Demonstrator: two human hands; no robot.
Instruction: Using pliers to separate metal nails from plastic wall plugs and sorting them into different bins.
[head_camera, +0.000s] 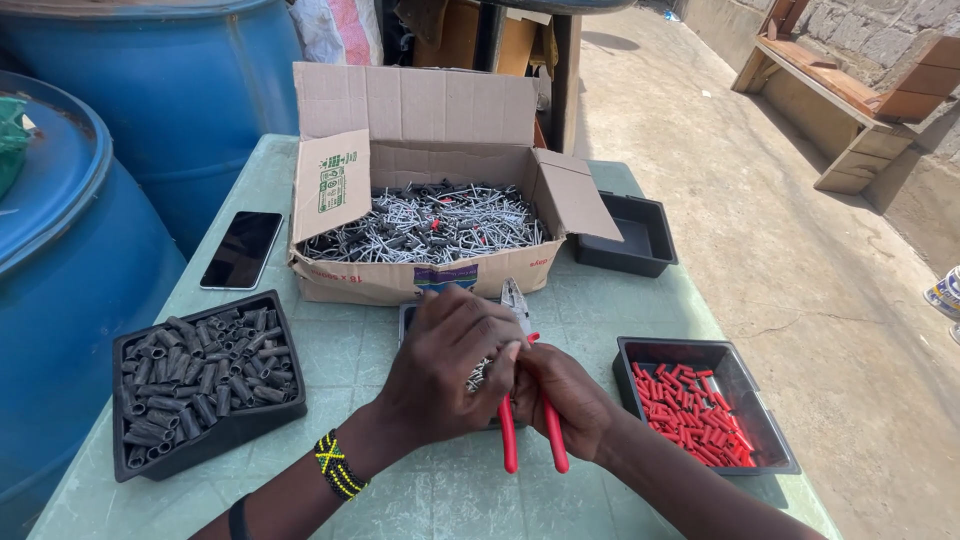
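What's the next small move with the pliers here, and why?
Probably squeeze the red-handled pliers: the right hand grips the handles while the left hand holds a small metal piece beside them. After that, the part likely goes to a tray, either the one of red sleeves or the one of grey sleeves. Whether the jaws already bite is hidden.

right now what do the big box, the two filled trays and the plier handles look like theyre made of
The big box looks like brown corrugated cardboard, matte, with creased flaps. Both trays, the left tray of dark tubes and the right tray of red sleeves, look like black moulded plastic, smooth with a slight sheen. The plier handles seem coated in glossy red plastic or rubber; the right hand holds them.
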